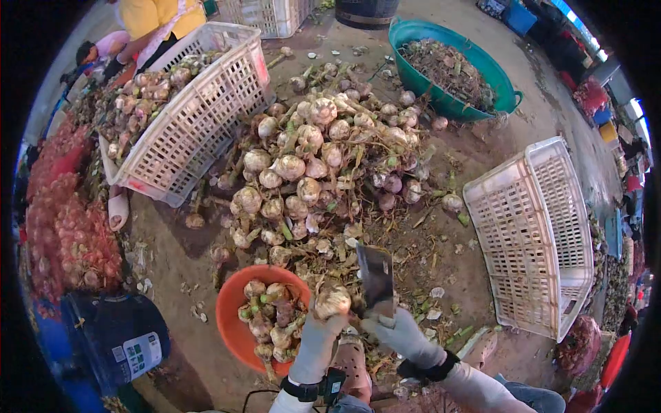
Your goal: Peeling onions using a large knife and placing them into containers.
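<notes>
My left hand [321, 335], in a pale glove, grips a garlic bulb [332, 302] beside the rim of an orange bowl [227, 315]. Trimmed garlic bulbs with short stems [280, 336] lie in that bowl. In my right hand [397, 330], gloved too, is a knife with a broad dark blade [377, 273], its blade pointing up and away from me, just right of the bulb. Beyond both hands spreads a large heap of garlic bulbs [310, 170] with stems and roots. Leaf and skin scraps [434, 304] litter the ground around my hands.
A white plastic crate of garlic [191, 124] tilts at upper left, near a person in yellow [162, 18]. An upright white crate [521, 242] stands right. A green tub [449, 108] holds trimmings. Red mesh sacks [77, 227] and a dark blue container [119, 330] are left.
</notes>
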{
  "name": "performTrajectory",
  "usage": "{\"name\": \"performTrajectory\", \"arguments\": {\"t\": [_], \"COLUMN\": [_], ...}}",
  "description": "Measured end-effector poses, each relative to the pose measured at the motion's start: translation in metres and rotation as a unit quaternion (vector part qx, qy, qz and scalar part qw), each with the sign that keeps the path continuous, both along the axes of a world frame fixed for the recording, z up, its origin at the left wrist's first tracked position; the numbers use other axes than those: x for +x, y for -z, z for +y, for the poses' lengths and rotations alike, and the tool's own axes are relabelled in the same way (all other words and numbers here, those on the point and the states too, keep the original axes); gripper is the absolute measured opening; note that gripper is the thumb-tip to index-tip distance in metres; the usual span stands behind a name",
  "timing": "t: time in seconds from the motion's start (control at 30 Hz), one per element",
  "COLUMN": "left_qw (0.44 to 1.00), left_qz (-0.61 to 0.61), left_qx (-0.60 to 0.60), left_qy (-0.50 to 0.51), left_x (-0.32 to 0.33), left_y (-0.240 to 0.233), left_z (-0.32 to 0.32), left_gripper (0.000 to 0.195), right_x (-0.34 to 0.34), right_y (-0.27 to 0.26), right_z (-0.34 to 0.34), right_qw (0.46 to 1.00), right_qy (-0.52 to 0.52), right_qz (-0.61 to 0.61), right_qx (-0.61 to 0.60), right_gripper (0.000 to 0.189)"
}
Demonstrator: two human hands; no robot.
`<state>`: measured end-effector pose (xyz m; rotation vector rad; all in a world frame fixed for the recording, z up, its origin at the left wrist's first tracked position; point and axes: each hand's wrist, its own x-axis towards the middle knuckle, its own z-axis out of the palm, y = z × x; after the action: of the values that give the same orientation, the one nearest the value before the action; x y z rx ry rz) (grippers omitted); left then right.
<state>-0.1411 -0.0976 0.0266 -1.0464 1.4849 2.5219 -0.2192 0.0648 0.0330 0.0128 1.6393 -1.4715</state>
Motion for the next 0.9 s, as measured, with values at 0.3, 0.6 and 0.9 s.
{"name": "performTrajectory", "arguments": {"t": [0.3,0.6,0.9], "left_qw": [0.999,0.974,0.986], "left_qz": [0.03,0.132,0.067], "left_qx": [0.038,-0.145,-0.116], "left_qy": [0.001,0.113,0.098], "left_x": [0.05,0.035,0.019], "left_y": [-0.007,0.007,0.007], "left_z": [-0.004,-0.008,0.008], "left_gripper": [0.047,0.053,0.08], "right_x": [-0.015,-0.015,-0.022], "right_y": [-0.03,-0.003,0.066], "right_z": [-0.001,0.001,0.026], "right_qw": [0.79,0.784,0.878], "right_qy": [-0.239,-0.24,-0.251], "right_qz": [0.553,0.564,0.407], "right_qx": [0.118,0.097,0.037], "right_gripper": [0.01,0.011,0.047]}}
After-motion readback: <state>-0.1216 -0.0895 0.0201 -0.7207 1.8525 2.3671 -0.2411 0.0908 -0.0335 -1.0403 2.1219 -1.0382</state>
